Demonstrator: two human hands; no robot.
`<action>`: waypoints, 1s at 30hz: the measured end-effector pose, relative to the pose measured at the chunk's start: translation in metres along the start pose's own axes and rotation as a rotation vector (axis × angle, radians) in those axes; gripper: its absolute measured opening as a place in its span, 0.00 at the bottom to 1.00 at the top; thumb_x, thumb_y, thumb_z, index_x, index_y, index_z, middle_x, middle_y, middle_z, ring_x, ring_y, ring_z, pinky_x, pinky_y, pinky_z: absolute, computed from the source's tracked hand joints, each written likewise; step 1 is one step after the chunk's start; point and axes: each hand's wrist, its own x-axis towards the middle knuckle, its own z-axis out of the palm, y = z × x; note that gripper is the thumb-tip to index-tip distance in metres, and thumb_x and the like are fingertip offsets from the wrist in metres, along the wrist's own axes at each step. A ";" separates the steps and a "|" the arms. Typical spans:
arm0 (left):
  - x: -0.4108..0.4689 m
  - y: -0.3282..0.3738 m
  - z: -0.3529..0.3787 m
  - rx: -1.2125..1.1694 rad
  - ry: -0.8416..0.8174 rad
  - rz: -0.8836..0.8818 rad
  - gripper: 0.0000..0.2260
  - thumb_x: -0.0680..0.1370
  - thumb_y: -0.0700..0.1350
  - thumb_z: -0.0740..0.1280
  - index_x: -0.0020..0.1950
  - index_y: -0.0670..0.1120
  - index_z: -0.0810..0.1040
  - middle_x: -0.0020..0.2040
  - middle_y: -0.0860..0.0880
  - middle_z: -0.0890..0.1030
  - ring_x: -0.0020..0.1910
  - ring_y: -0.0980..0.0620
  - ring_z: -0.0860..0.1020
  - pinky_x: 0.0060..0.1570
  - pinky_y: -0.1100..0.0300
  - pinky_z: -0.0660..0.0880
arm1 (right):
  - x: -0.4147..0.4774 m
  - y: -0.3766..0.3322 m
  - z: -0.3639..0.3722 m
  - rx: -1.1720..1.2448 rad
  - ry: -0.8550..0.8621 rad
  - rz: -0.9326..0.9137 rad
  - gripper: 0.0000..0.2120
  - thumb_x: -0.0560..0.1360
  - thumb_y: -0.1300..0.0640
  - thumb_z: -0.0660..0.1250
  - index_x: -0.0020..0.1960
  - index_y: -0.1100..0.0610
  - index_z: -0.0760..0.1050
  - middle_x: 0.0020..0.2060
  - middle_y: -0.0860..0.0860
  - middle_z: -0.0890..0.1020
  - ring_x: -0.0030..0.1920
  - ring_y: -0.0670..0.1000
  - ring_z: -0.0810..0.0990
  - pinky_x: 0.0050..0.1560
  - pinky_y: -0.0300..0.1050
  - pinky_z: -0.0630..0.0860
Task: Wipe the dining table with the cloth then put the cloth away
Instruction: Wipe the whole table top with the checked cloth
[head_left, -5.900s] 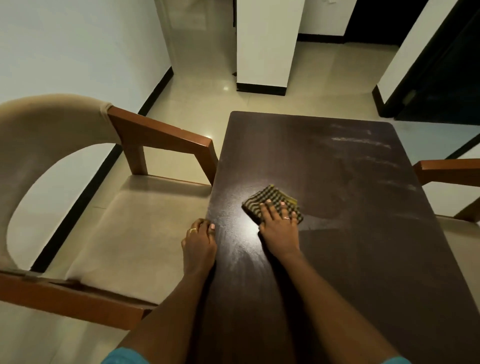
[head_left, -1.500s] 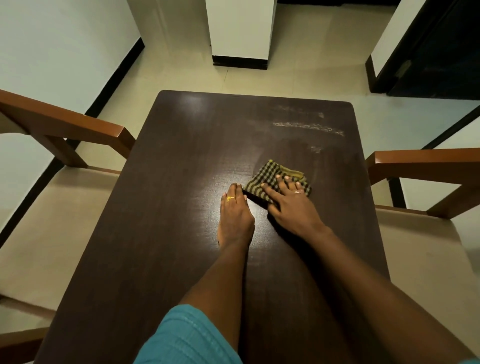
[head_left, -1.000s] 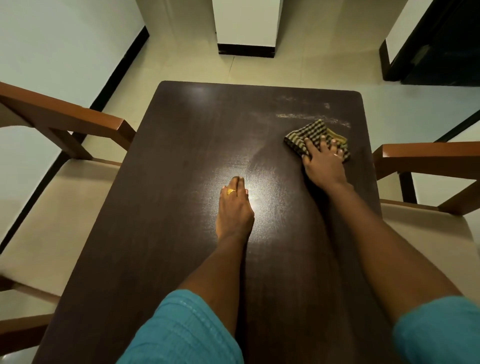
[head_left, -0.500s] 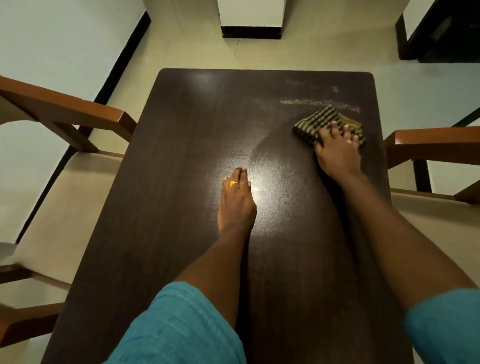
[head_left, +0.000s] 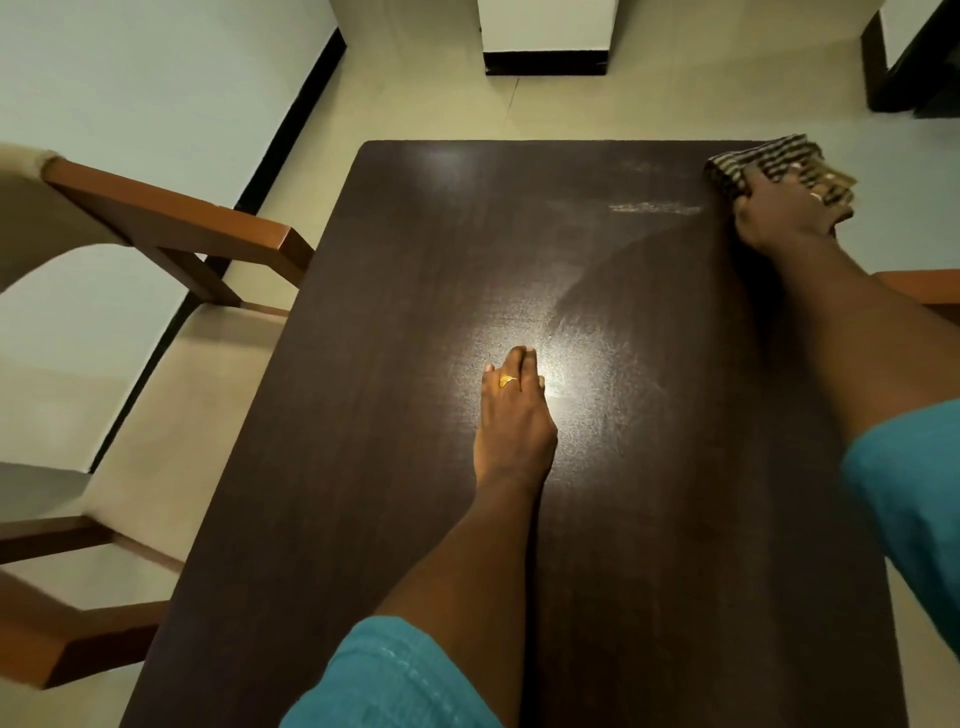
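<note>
The dark brown dining table (head_left: 395, 364) fills the middle of the view. A folded checked cloth (head_left: 763, 161), dark with yellow lines, lies at the table's far right corner. My right hand (head_left: 784, 210) presses flat on it, fingers spread over the cloth, a ring showing. My left hand (head_left: 511, 421) rests palm down on the middle of the table, fingers together, holding nothing. Pale dusty streaks (head_left: 654, 209) show on the wood just left of the cloth.
A wooden armchair (head_left: 171, 228) with a beige seat stands close against the table's left side. Another chair's arm (head_left: 919, 286) shows at the right edge. A white pillar (head_left: 545, 36) stands on the tiled floor beyond the table.
My right hand has slid the cloth from the table's middle out to the far right corner. My left hand has stayed flat at the middle of the table.
</note>
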 end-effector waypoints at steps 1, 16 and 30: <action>0.000 0.000 0.000 0.002 -0.004 -0.001 0.20 0.83 0.42 0.47 0.74 0.42 0.57 0.75 0.47 0.60 0.75 0.45 0.54 0.75 0.56 0.45 | -0.001 -0.008 0.000 -0.008 -0.003 -0.031 0.23 0.81 0.51 0.52 0.75 0.50 0.56 0.75 0.62 0.55 0.73 0.71 0.52 0.68 0.74 0.47; -0.001 0.006 -0.004 -0.023 0.047 0.043 0.20 0.80 0.36 0.50 0.73 0.40 0.59 0.74 0.43 0.61 0.74 0.47 0.56 0.73 0.59 0.40 | -0.147 -0.122 0.060 -0.214 -0.059 -0.820 0.23 0.82 0.45 0.47 0.76 0.42 0.51 0.77 0.56 0.53 0.76 0.65 0.51 0.73 0.64 0.48; 0.000 0.001 0.000 -0.050 0.087 0.043 0.19 0.82 0.38 0.52 0.73 0.40 0.60 0.73 0.45 0.65 0.74 0.43 0.60 0.73 0.54 0.48 | -0.010 0.006 0.007 0.113 0.077 0.138 0.25 0.80 0.50 0.53 0.75 0.55 0.54 0.74 0.61 0.58 0.73 0.68 0.57 0.70 0.67 0.52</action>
